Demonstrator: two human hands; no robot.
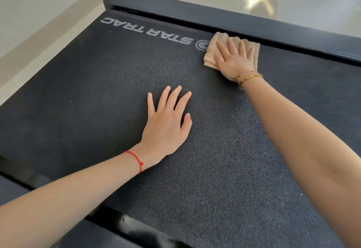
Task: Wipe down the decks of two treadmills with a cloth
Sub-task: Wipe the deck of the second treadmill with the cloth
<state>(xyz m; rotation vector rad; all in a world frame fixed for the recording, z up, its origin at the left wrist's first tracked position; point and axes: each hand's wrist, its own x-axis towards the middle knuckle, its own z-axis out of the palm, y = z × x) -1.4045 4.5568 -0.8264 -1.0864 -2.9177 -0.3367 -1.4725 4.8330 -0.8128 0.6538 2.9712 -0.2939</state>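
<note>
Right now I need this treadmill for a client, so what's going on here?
A person is wiping the treadmill belt. Their right hand presses a folded tan cloth flat near the far side rail, beside the STAR TRAC logo. Their left hand rests open on the middle of the belt, bracing.

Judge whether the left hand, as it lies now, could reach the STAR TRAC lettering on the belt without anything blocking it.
Probably yes. The left hand rests flat on the bare belt, and only open belt lies between it and the STAR TRAC lettering. The right hand and cloth sit off to the side.
</note>
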